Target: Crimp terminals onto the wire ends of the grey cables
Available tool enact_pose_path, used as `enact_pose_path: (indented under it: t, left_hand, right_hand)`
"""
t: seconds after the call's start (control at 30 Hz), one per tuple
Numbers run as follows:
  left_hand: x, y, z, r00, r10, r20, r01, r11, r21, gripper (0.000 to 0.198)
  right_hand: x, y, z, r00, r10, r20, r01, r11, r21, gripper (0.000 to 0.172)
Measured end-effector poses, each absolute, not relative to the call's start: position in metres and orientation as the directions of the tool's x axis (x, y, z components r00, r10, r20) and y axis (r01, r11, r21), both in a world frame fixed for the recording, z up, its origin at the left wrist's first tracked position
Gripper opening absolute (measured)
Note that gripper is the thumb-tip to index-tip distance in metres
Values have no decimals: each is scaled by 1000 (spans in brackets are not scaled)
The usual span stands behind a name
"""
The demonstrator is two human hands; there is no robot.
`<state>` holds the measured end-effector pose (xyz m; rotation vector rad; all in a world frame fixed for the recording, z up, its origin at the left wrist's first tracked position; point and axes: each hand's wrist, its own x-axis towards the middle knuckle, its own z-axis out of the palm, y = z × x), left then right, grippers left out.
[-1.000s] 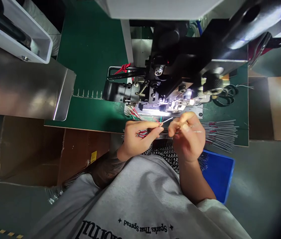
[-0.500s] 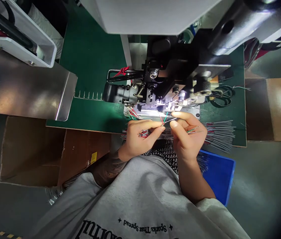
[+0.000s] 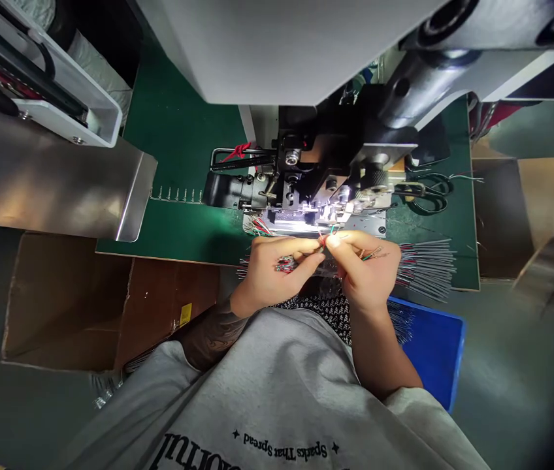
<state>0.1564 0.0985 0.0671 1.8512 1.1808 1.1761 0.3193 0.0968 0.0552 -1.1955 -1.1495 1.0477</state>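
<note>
My left hand (image 3: 277,271) is closed around a small bundle of thin cables with red, green and white wire ends (image 3: 285,264). My right hand (image 3: 368,271) pinches the coloured wire tips (image 3: 328,236) of one cable, and more wire ends stick out behind its fingers. Both hands meet just in front of the lit jaw of a black and metal crimping machine (image 3: 323,183) on a green bench mat (image 3: 183,222). A fan of grey cables (image 3: 426,264) lies on the mat right of my right hand.
A shiny steel chute (image 3: 51,183) fills the left. An open cardboard box (image 3: 110,300) sits below the bench at the left. A blue bin (image 3: 431,349) stands by my right elbow. Black scissors (image 3: 426,189) lie right of the machine. A strip of terminals (image 3: 176,194) runs to it.
My right hand has moved left and closed in on the left hand, so the wire tips now sit pinched between both. The view has shifted slightly toward the machine.
</note>
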Motion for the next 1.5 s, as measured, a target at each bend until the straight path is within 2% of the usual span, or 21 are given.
enact_pose_path:
  t: [0.17,0.3,0.47,0.6,0.73,0.8,0.93,1.1,1.23,1.5]
  left_hand:
    - [154,106,72,282,884,372,366,-458,810,5]
    - [159,108,75,212,902,376,411,-431,803,4]
    - [166,108,74,150,920,361,443,-389,808,8]
    - [165,107,72,125,917,379,420,-395,817,4]
    - [162,104,71,178,914,365,384,-406,829,5]
    - [162,103,71,185,911,368,380,-412,828,5]
    - [164,103,72,160,911,380,389,-412,824,4]
    - [171,106,75,124,903,411,442,-421,792,5]
    - [174,107,73,72,916,395,454,-383,804,8]
    - [177,107,69,10,894,448,444,-405,799,3]
  right_hand:
    - [320,102,59,119,980,160,6,160,-987,12]
    - [318,104,65,165,976,145,-3,147,-989,14]
    - [315,101,68,263,954,143,110,118,-987,16]
    - [316,100,66,249,931,268,233,211,-949,10]
    - [320,101,63,170,917,360,270,308,-912,9]
    - [319,101,61,190,927,323,260,269,-927,12]
    - [315,101,58,248,946,210,138,180,-974,17]
    - [309,106,59,305,941,146,41,140,-989,29]
    - [304,108,62,377,916,137,47,129,-991,36]
    - [300,109,63,387,914,123,74,103,-992,31]
